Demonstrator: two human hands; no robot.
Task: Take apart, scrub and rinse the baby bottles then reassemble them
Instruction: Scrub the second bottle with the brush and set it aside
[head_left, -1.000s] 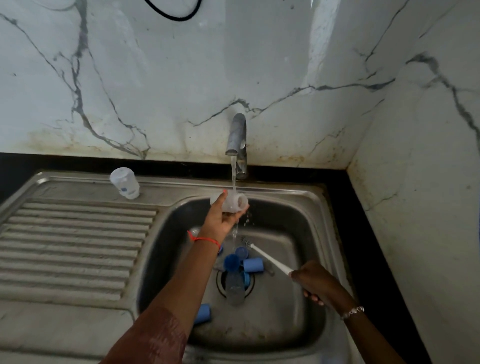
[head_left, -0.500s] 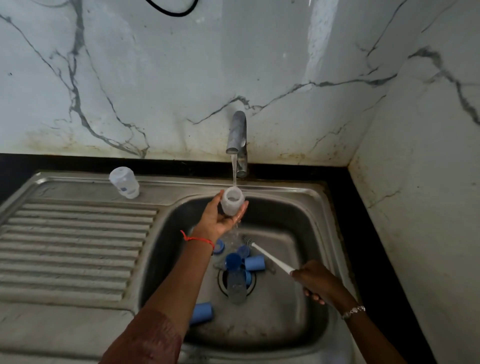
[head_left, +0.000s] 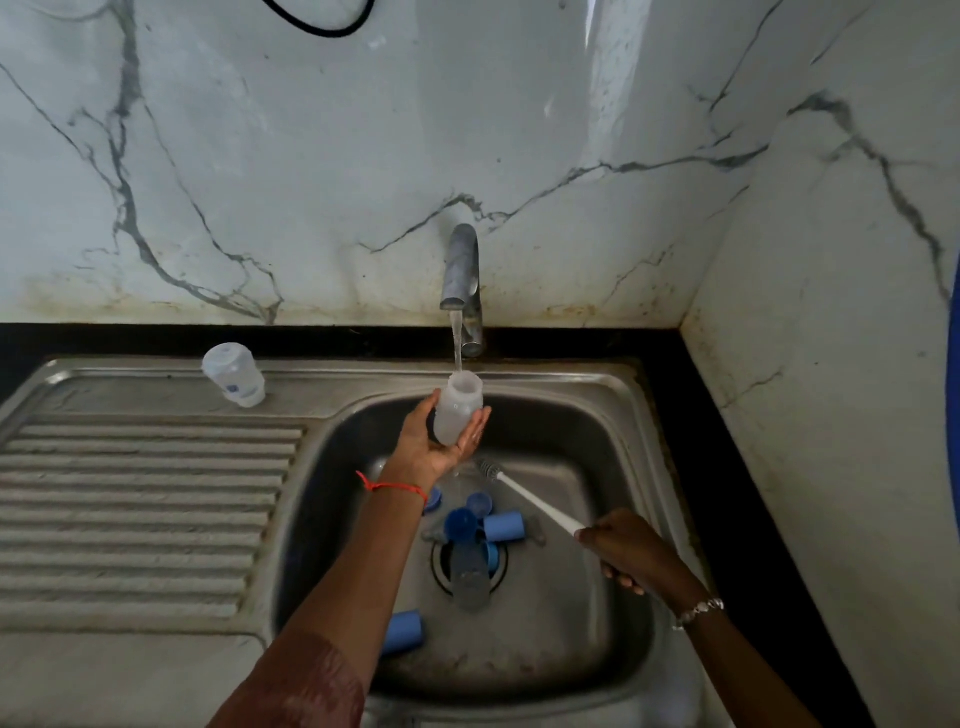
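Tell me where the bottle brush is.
Head view: the bottle brush is over the right half of the sink, gripped by the right hand, bristles pointing toward the left hand holding a bottle under the tap.

steel sink (head_left: 613, 384) in black bench (head_left: 727, 467) | ribbed drainboard (head_left: 145, 519) L, basin R | clear bottle (head_left: 234, 375) stands on back ledge by drainboard | basin floor: grey bottle (head_left: 470, 577) lying over drain, blue caps (head_left: 504, 526) clustered just behind it, lone blue cap (head_left: 402, 631) apart at front-L
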